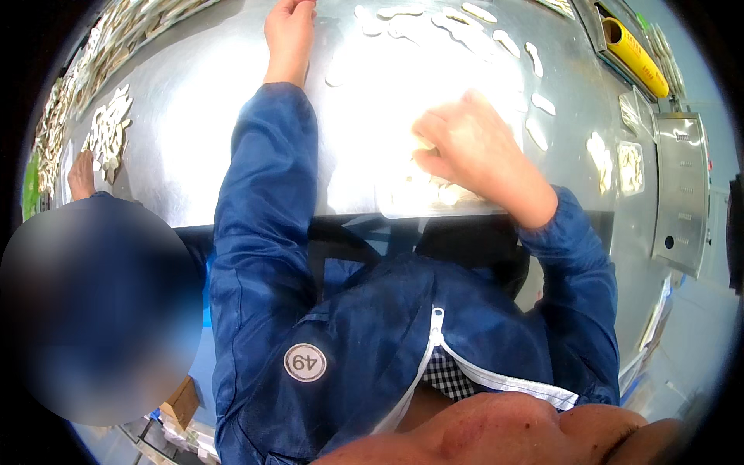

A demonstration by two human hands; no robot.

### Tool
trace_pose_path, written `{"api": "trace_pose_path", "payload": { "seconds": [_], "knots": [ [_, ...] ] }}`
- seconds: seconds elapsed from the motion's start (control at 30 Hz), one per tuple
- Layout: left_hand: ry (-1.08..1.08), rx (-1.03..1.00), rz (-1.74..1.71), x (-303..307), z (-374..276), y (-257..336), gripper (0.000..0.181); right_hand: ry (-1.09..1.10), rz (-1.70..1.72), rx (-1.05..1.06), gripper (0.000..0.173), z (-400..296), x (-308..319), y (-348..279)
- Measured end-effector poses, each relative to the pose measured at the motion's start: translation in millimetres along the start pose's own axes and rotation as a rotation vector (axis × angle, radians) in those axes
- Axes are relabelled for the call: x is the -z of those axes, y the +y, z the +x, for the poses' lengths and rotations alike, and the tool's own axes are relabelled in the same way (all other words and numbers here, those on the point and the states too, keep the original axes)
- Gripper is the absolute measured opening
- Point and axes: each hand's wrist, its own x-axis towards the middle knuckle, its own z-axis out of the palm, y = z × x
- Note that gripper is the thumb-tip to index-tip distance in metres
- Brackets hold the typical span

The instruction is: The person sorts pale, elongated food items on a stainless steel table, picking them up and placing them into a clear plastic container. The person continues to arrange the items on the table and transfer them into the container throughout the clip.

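Note:
My left hand (290,38) reaches far over the steel table, its fingertips close to the top edge of the view. Its fingers look bent, and whether they hold anything is hidden. My right hand (474,145) is curled above a clear plastic tray (401,210) at the table's near edge. Pale, elongated mushroom-like pieces (449,195) lie in that tray. Strong glare washes out what may be between the right fingers. More such pieces (505,43) are spread loosely in an arc beyond and to the right of this hand.
At left, a co-worker's hand (81,174) touches a pile of pieces (109,131). A large heap (116,40) fills the far left. On the right are a filled tray (630,167), a small pile (600,160), a yellow film roll (633,55) and a steel machine (677,192).

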Motion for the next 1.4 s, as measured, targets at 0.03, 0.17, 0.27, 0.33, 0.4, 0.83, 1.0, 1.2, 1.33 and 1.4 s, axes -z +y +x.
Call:
{"api": "trace_pose_path", "payload": {
  "seconds": [0.03,0.17,0.27,0.33,0.4,0.83,1.0,1.2,1.33,1.4],
  "knots": [
    [-0.003,0.002,-0.017,1,0,0,0.013,0.010,0.004,0.007,0.017,0,0,0],
    [-0.016,-0.005,0.012,3,1,-2,0.012,0.002,-0.015,0.001,0.019,2,0,-1],
    [-0.016,-0.001,-0.001,2,2,-4,0.013,0.007,0.004,0.015,0.018,1,-2,1],
    [-0.014,-0.030,0.052,1,1,-1,0.013,0.010,0.005,0.007,0.018,0,-2,0],
    [-0.009,-0.046,0.080,1,0,0,0.014,0.021,0.021,0.011,0.017,0,0,0],
    [-0.017,0.025,0.085,-1,-8,19,0.023,-0.004,0.006,-0.230,0.023,54,16,82],
    [-0.026,0.050,0.106,-1,-8,21,0.023,-0.172,-0.003,-0.206,0.023,72,0,78],
    [-0.025,0.052,0.090,3,-3,12,0.024,-0.185,0.000,-0.166,0.026,81,-16,86],
    [-0.029,0.029,0.097,1,-6,18,0.023,-0.141,0.041,-0.171,0.031,84,-19,91],
    [-0.026,0.025,0.089,1,-7,19,0.023,-0.093,0.147,-0.182,0.036,82,-14,96]
  ]
}}
